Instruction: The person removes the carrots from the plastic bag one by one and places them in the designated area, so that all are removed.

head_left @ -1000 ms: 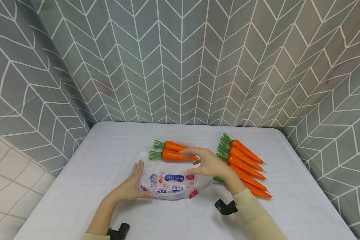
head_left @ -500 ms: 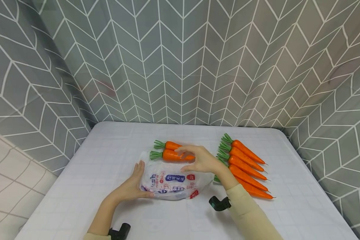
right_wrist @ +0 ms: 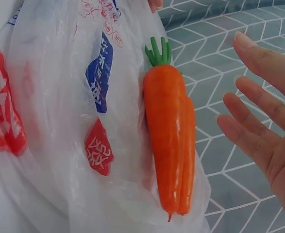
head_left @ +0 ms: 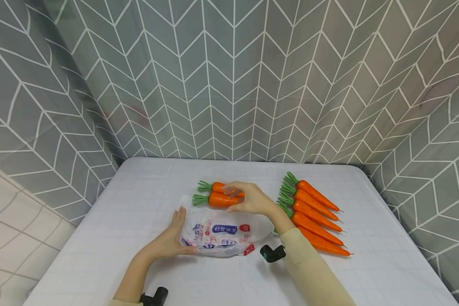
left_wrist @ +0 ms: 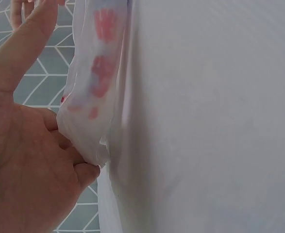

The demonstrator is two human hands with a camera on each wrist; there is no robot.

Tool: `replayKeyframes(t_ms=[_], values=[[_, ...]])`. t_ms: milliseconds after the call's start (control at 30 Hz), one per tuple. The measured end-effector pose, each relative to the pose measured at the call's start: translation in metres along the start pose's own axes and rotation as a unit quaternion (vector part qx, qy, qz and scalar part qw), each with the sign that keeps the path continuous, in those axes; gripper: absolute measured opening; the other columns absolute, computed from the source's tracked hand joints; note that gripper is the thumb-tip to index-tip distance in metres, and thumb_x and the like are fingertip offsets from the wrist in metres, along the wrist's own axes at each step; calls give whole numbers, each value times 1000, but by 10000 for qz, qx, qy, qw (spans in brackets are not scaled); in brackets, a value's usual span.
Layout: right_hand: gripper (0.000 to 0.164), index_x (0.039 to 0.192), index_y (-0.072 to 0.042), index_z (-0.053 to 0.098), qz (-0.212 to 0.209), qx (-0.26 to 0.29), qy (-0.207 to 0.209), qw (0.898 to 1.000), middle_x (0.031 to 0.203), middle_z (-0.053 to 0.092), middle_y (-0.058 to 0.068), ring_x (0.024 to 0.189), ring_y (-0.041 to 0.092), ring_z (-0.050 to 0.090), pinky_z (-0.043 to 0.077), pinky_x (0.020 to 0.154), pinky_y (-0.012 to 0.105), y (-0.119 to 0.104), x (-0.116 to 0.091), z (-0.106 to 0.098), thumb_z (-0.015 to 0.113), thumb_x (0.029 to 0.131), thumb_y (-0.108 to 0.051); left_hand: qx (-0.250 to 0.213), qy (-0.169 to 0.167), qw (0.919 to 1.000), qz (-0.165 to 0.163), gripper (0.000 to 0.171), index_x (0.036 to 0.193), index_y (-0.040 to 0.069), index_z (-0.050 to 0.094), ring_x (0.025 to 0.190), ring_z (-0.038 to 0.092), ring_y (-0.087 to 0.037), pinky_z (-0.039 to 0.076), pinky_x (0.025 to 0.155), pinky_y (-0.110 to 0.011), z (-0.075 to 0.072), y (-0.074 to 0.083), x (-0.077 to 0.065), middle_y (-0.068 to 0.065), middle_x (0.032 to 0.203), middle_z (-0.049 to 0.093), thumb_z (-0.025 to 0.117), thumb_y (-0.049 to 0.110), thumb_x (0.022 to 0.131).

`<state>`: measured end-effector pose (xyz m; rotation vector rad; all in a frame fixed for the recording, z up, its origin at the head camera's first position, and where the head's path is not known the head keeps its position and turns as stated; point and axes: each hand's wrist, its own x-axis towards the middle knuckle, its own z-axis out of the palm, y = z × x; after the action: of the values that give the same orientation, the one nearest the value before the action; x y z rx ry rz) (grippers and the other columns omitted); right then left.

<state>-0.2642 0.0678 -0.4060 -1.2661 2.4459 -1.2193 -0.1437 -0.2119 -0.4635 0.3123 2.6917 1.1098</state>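
Two orange carrots with green tops lie side by side along the far edge of a white plastic bag with blue and red print: a near carrot and a far carrot. Over their tapered ends, my right hand holds its fingers spread. The right wrist view shows that hand's fingers extended and apart from the carrots, nothing between them. My left hand rests at the bag's left end, fingers straight and thumb along its front edge. In the left wrist view, fingers touch the bag.
Several more carrots lie in a slanted row on the right of the white-covered table, partly behind the right forearm. A grey patterned curtain hangs behind the table. Each wrist carries a black camera mount.
My right hand has moved left along the two carrots, from their tips toward the middle. My left hand has stayed at the bag's left end.
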Motion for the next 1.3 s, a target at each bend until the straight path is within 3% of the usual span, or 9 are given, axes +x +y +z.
replayKeyframes(t_ms=[500, 900, 1067, 1200, 1300], values=[[50, 126, -4, 61, 233, 164, 284, 9992, 111, 67, 10, 103, 30, 63, 52, 90, 44, 22, 12, 7, 80, 79, -11, -62, 13, 10000, -12, 131, 150, -7, -3, 142, -12, -43, 4, 113, -55, 0, -2, 1, -26, 156, -10, 85, 45, 68], [41, 117, -4, 65, 790, -431, 476, 9948, 112, 68, 8, 102, 24, 63, 50, 93, 37, 29, 17, 22, 78, 79, -5, -85, 17, 10000, -27, 131, 150, -7, -4, 142, -13, -43, 3, 112, -56, 3, -1, 1, -25, 156, -11, 85, 44, 68], [42, 117, -8, 67, 838, -1189, 222, 9891, 115, 67, 6, 106, 23, 61, 47, 97, 37, 28, 15, 27, 78, 77, -2, -100, 5, 9999, 6, 130, 150, -7, -4, 142, -13, -43, 4, 112, -56, 2, 0, 0, -26, 156, -10, 85, 43, 69], [45, 120, -14, 67, 761, -2223, -41, 9720, 126, 63, 4, 114, 25, 57, 44, 100, 42, 25, 13, 32, 76, 78, -1, -100, -12, 9999, 5, 130, 150, -7, -4, 142, -13, -43, 4, 112, -56, 3, -1, 0, -25, 156, -11, 85, 43, 69], [48, 122, -17, 66, 741, -2687, -126, 9603, 131, 59, 4, 114, 27, 57, 45, 99, 44, 24, 11, 34, 74, 78, 0, -95, -20, 10000, -11, 130, 150, -6, -4, 142, -13, -43, 4, 112, -55, 2, -1, 0, -25, 156, -11, 85, 44, 69]])
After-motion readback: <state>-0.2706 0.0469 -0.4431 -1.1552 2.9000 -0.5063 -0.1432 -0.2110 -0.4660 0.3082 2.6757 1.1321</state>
